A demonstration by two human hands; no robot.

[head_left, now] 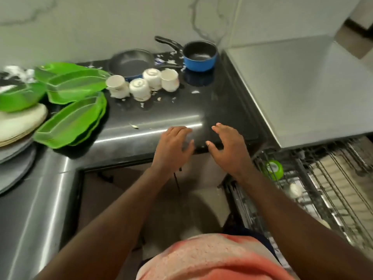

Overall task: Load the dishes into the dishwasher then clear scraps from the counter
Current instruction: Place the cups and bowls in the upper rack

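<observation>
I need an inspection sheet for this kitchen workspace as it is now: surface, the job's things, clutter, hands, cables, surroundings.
Surface: dark counter, glossy, dotted with white bits.
Job's things: four white cups, base up or tipped; green trays; blue saucepan; frying pan; plate stack at left; dishwasher rack pulled out at right, with a green item in it.
Clutter: scraps around the cups and near the front edge.
Hands: left hand and right hand open, empty, at the counter's front edge.
Cables: thin dark strand under the counter edge; unclear what it is.
Surroundings: pale veined wall; steel top at right.
</observation>
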